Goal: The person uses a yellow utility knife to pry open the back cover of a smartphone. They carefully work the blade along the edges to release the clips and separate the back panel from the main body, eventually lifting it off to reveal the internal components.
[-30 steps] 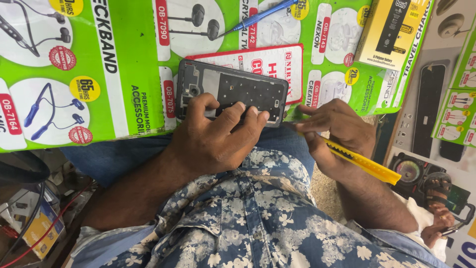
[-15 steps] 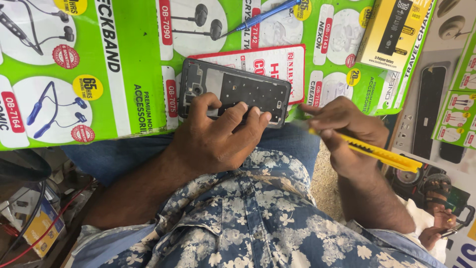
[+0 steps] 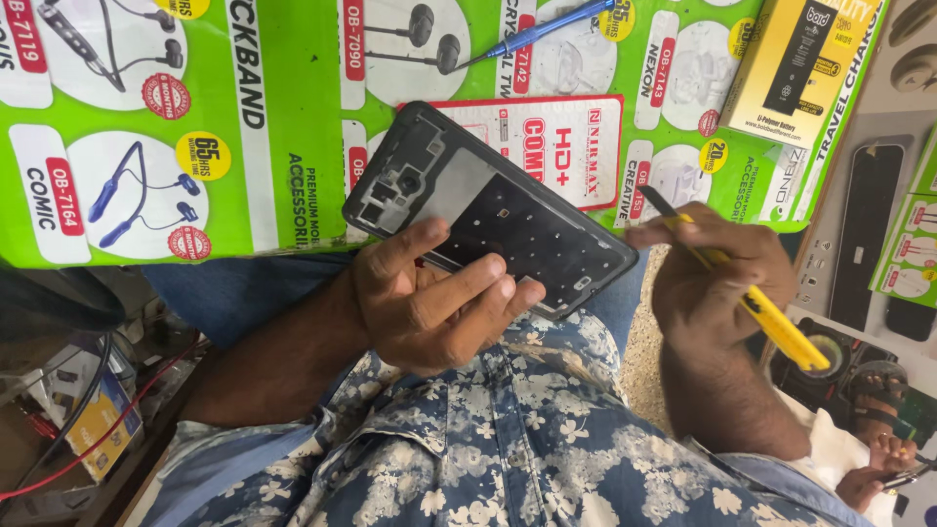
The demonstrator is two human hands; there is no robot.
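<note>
Phone frame (image 3: 488, 210) sits above lap, over edge of green printed sheet (image 3: 283, 137), open side facing up. Left hand (image 3: 429, 303) grips lower long edge: thumb on inner face, fingers curled around it. Frame dark, flat, rectangular, rounded corners, camera cutouts at upper-left end; long axis slants upper left to lower right. Right hand (image 3: 717, 278) just beside right end, fingers pinched on yellow utility knife (image 3: 752, 303), blade tip aimed up-left. Blue pen (image 3: 537, 31) well apart, yellow box (image 3: 795, 63) beyond.
</note>
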